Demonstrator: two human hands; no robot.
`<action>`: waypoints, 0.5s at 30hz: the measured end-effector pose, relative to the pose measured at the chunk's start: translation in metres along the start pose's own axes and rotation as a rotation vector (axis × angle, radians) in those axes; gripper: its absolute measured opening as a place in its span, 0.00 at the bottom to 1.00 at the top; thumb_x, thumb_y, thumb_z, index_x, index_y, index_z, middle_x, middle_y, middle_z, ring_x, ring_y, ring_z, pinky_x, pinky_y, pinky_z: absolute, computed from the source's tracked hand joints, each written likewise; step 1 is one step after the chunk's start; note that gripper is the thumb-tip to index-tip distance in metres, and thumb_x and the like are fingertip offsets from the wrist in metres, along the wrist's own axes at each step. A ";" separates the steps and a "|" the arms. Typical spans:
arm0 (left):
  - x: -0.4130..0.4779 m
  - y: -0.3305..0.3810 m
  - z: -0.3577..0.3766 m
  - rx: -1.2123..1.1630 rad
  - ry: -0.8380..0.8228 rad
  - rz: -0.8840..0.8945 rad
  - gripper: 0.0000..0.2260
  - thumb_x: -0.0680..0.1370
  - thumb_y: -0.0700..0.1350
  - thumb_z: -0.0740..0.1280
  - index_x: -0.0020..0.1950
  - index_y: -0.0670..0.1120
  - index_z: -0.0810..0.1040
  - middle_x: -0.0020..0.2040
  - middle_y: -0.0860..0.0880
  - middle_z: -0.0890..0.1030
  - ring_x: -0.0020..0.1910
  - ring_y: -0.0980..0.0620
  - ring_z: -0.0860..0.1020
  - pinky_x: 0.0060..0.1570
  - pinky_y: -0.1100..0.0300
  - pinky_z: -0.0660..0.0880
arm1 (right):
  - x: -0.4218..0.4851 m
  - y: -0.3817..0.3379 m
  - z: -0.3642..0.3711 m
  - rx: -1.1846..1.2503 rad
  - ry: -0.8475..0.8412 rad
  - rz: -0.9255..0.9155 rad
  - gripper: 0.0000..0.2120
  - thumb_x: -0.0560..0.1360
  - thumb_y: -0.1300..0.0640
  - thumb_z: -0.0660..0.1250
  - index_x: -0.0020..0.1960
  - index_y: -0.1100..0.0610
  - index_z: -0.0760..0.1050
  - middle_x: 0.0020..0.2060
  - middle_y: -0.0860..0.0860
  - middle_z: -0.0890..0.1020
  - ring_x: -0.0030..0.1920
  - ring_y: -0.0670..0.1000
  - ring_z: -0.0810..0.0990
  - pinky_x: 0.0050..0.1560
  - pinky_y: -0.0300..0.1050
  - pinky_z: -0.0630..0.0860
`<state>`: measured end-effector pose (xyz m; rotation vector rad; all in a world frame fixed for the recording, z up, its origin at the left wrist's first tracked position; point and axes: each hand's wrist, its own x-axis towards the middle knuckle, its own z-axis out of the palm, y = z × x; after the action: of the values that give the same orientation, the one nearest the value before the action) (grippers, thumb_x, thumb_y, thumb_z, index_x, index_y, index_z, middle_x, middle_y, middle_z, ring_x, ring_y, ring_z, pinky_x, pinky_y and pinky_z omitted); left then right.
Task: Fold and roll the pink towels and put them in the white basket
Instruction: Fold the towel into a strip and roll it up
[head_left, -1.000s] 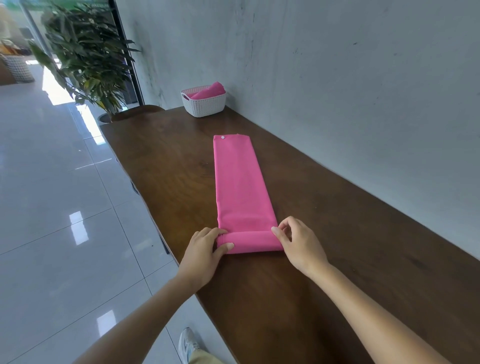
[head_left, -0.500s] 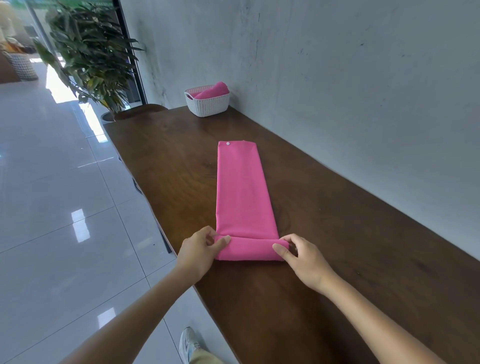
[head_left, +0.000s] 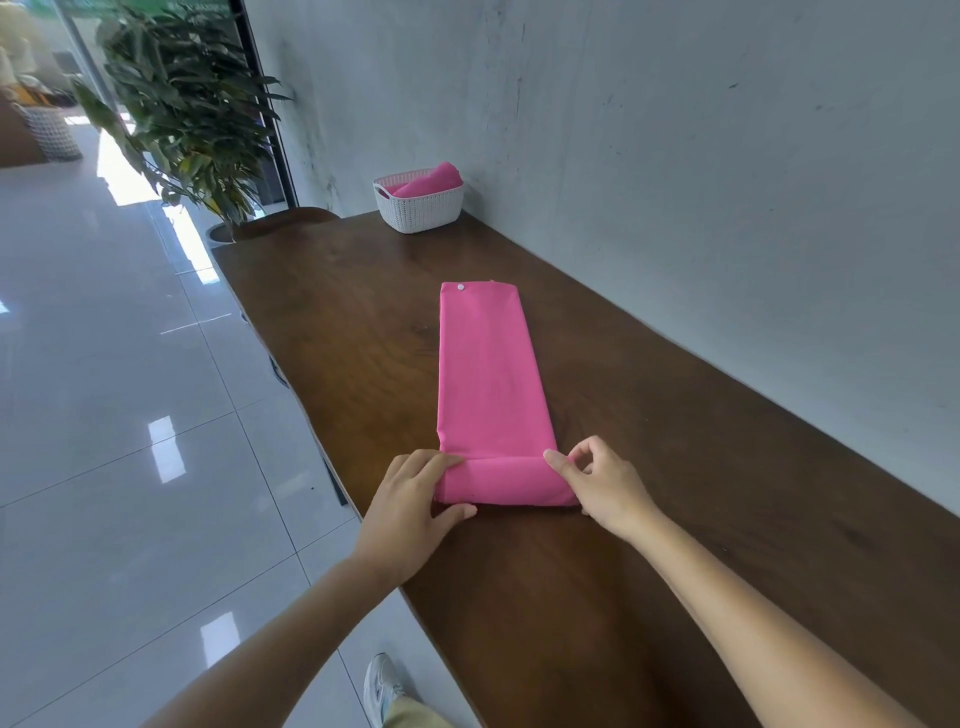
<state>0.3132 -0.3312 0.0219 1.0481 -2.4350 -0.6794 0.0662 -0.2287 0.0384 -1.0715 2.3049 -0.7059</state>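
A pink towel (head_left: 488, 374) lies on the dark wooden table (head_left: 675, 467), folded into a long narrow strip that runs away from me. Its near end is rolled into a short thick roll. My left hand (head_left: 415, 499) grips the roll's left end, fingers over the top and thumb under the front. My right hand (head_left: 602, 483) pinches the roll's right end with thumb and fingers. The white basket (head_left: 420, 208) stands at the table's far end against the wall, with one rolled pink towel (head_left: 428, 182) lying in it.
A grey wall (head_left: 675, 156) runs along the table's right side. The table's left edge drops to a glossy tiled floor (head_left: 130, 415). A leafy potted plant (head_left: 192, 114) stands beyond the far left corner. My shoe (head_left: 382, 686) shows below the table edge.
Both hands have turned the roll further up the strip, so the roll is thicker and the flat part shorter. The view has shifted slightly.
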 end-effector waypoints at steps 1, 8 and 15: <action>0.001 -0.001 0.001 0.020 -0.008 -0.003 0.27 0.78 0.59 0.70 0.75 0.55 0.69 0.69 0.57 0.73 0.68 0.55 0.68 0.68 0.58 0.69 | 0.001 -0.003 0.000 -0.026 0.018 0.005 0.25 0.74 0.27 0.60 0.52 0.48 0.71 0.47 0.48 0.80 0.43 0.49 0.82 0.38 0.45 0.76; 0.017 -0.006 -0.004 0.048 -0.026 0.025 0.23 0.80 0.55 0.68 0.74 0.53 0.71 0.66 0.54 0.76 0.62 0.54 0.70 0.63 0.59 0.70 | -0.006 -0.013 0.002 -0.229 0.245 -0.224 0.16 0.80 0.36 0.58 0.53 0.48 0.70 0.49 0.45 0.77 0.43 0.42 0.76 0.32 0.33 0.66; 0.028 -0.010 -0.024 -0.065 -0.206 -0.087 0.20 0.79 0.56 0.69 0.70 0.55 0.73 0.61 0.55 0.78 0.60 0.53 0.75 0.61 0.56 0.76 | -0.024 0.001 0.001 -0.228 0.108 -0.335 0.23 0.79 0.33 0.55 0.65 0.46 0.70 0.60 0.41 0.76 0.53 0.40 0.76 0.42 0.31 0.70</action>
<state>0.3139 -0.3649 0.0399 1.1120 -2.5310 -0.9313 0.0798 -0.2092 0.0425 -1.5853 2.3649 -0.6473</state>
